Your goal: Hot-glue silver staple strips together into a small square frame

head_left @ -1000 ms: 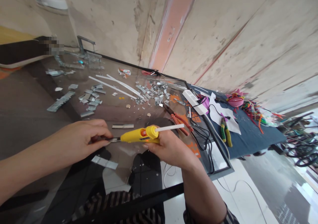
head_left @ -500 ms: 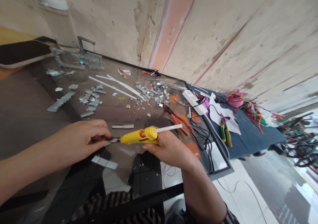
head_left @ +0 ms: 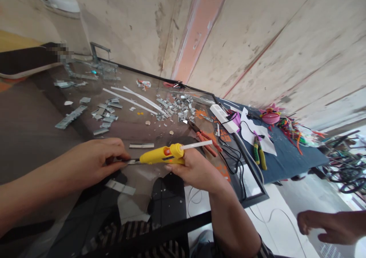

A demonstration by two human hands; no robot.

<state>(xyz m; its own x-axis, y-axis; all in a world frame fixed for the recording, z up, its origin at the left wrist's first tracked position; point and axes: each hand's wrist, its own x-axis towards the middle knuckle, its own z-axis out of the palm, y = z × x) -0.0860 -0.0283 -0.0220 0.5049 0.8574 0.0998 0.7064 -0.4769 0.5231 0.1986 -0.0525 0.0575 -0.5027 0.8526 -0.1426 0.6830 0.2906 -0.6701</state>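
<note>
My right hand point(head_left: 197, 170) is closed around a yellow hot glue gun point(head_left: 158, 156), and a white glue stick point(head_left: 198, 145) sticks out of its back end. The gun's nozzle points left and meets a small flat strip point(head_left: 133, 161). Pinched between thumb and fingers, that strip's left end is in my left hand point(head_left: 110, 157). Just above the nozzle lies another short strip point(head_left: 142, 146) on the glass table. A wider pale strip point(head_left: 121, 187) lies nearer to me, below my left hand.
Small silvery pieces point(head_left: 174, 107) are heaped beyond my hands, beside long glue sticks point(head_left: 131, 100). Red-handled pliers point(head_left: 206, 140), black cables point(head_left: 233, 155) and a white power strip point(head_left: 224, 117) are to the right. Another person's hand point(head_left: 328, 223) shows at lower right.
The glue gun and my right hand have shifted slightly right, uncovering more of the strip. Another person's hand has come into view at the lower right.
</note>
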